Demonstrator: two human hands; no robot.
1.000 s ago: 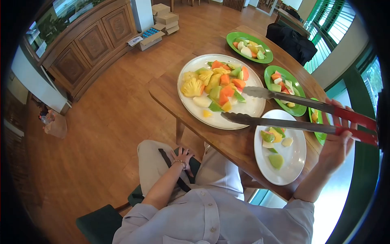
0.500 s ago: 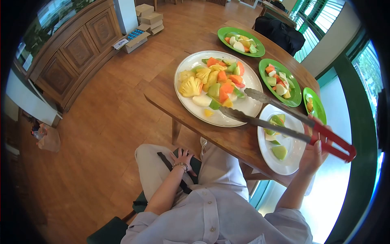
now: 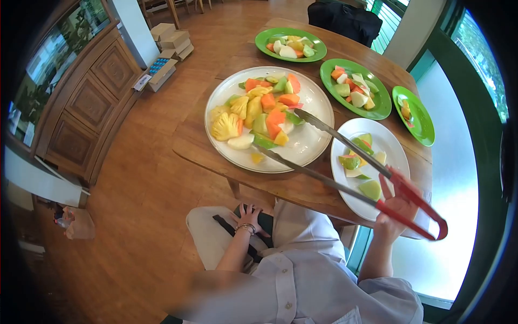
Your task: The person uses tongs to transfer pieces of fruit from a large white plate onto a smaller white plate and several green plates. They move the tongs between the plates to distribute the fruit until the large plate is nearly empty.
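My right hand (image 3: 396, 213) is wrapped around the red handles of long metal tongs (image 3: 327, 181). The tongs' arms are spread wide, with the tips over the fruit side of a large white plate (image 3: 306, 148). Pineapple (image 3: 224, 127), orange chunks (image 3: 274, 120) and green pieces are heaped on that plate. Nothing is visibly caught between the tips. Under the tongs stands a smaller white plate (image 3: 396, 156) with several green fruit pieces (image 3: 370, 189). My left hand (image 3: 250, 220) lies on my leg, fingers spread, holding nothing.
Three green plates with cut fruit, one at the back (image 3: 261, 42), one in the middle (image 3: 325, 73) and one at the right (image 3: 424, 129), stand on the wooden table (image 3: 189, 148). A black bag or jacket (image 3: 345, 22) sits behind; cardboard boxes (image 3: 175, 39) are on the floor.
The tongs have moved deeper over the large plate and their arms have spread wider. My right hand has shifted towards me. The view has turned slightly; my left hand stays on my leg.
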